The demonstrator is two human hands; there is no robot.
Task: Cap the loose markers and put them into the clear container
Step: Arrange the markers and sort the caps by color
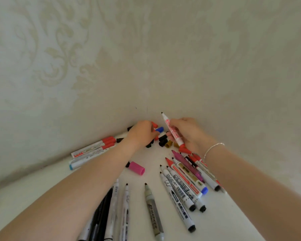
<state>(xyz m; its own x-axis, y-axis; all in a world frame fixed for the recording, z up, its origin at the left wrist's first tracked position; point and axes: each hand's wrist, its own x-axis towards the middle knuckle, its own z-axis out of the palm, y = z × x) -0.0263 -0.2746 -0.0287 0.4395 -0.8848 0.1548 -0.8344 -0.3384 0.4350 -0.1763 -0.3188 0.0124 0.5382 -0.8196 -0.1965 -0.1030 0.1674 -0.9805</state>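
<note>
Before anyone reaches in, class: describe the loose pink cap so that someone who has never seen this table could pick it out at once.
Start at the white table and find the person's left forearm crossing it. Just right of that forearm, in the open patch between the far pile of small caps and the near rows of uncapped markers, lies the pink cap on its side. It is the only pink cap, fatter than the others and lying apart.

An uncapped white marker with red lettering and a red end (172, 132) stands tilted, tip toward 11 o'clock. Loose black, red, blue and ochre plastic caps (162, 138) cluster at 12 o'clock. A pink cap (136, 168) lies centrally. Uncapped white-barrelled markers (182, 186) fan out at 5 o'clock.
</note>
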